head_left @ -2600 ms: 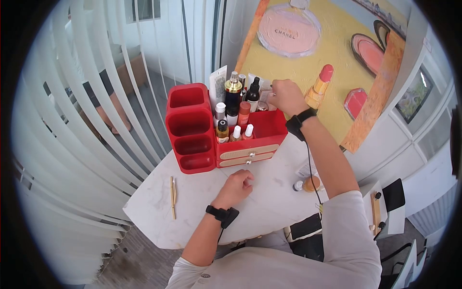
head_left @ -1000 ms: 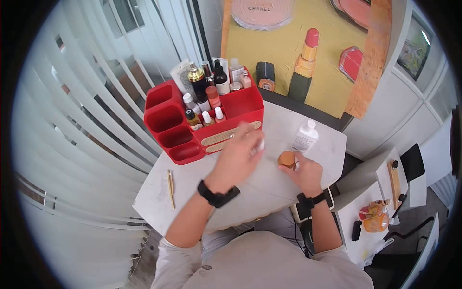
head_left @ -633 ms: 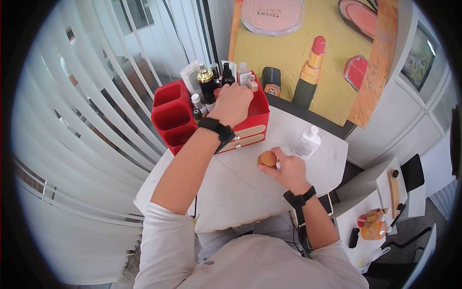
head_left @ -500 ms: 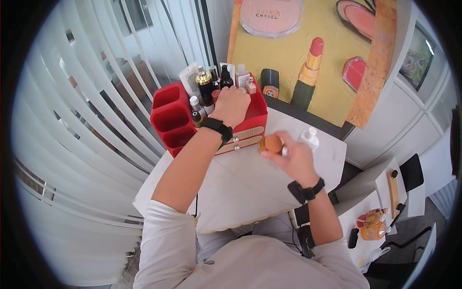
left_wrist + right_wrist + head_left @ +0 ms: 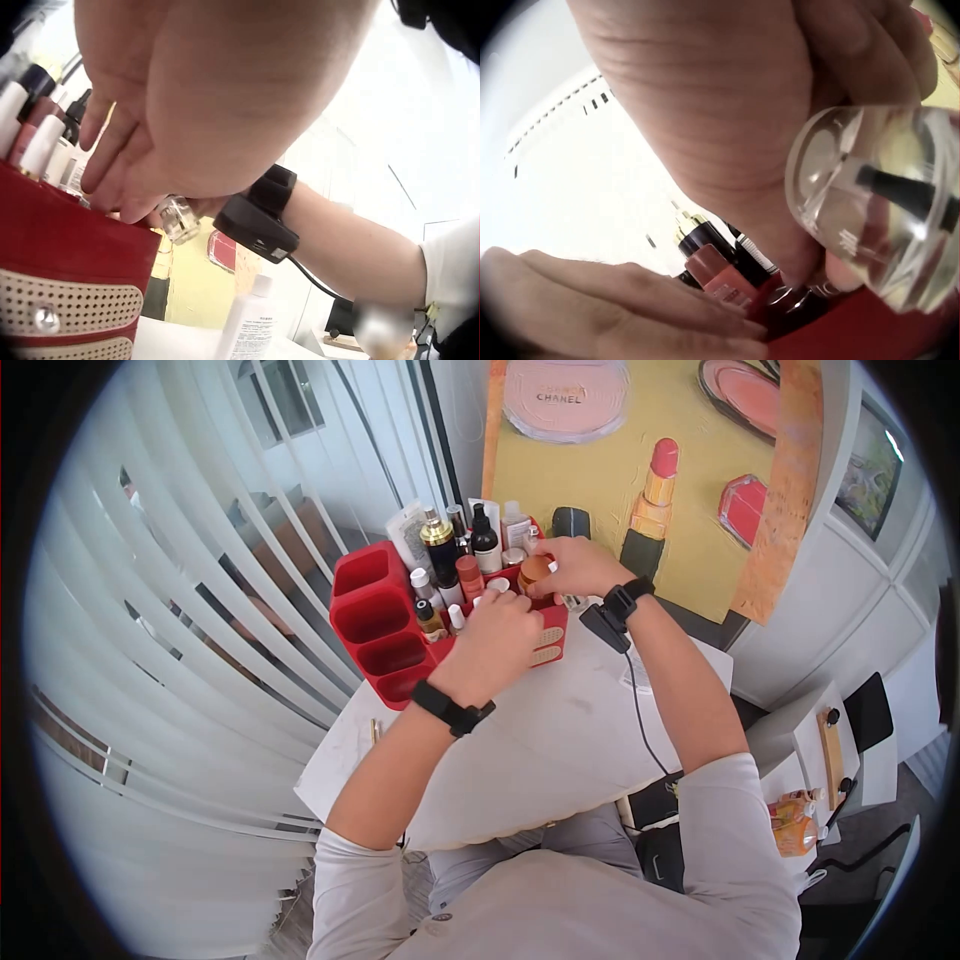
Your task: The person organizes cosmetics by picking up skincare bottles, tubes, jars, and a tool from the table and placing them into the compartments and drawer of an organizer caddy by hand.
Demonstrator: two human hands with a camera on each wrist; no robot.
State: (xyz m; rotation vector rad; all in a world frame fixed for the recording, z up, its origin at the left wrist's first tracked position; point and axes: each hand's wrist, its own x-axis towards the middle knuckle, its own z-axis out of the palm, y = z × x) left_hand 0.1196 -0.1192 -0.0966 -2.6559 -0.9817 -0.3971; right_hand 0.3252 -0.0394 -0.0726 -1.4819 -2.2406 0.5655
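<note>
The red organizer [image 5: 390,622] stands on the table, its right part full of bottles and tubes. At its right compartment, my right hand [image 5: 585,570] pinches a round jar with an orange-brown lid [image 5: 535,570]. A clear faceted bottle [image 5: 877,202] is also held in that hand, against the palm; it shows below the hand in the left wrist view too. My left hand [image 5: 497,645] lies over the organizer's front edge, fingers reaching inside with little bend, beside a small white-topped item [image 5: 498,586]. Whether the fingertips touch anything inside is hidden.
A white bottle [image 5: 247,322] stands on the table, right of the organizer. Gold tweezers-like sticks [image 5: 376,731] lie at the left, partly behind my left arm. A cosmetics painting [image 5: 690,490] leans behind; a cable hangs from the right wrist camera.
My right hand has risen from the table to the organizer with the orange-brown jar. My left hand has drawn back from inside toward the front edge. The head view has shifted slightly.
</note>
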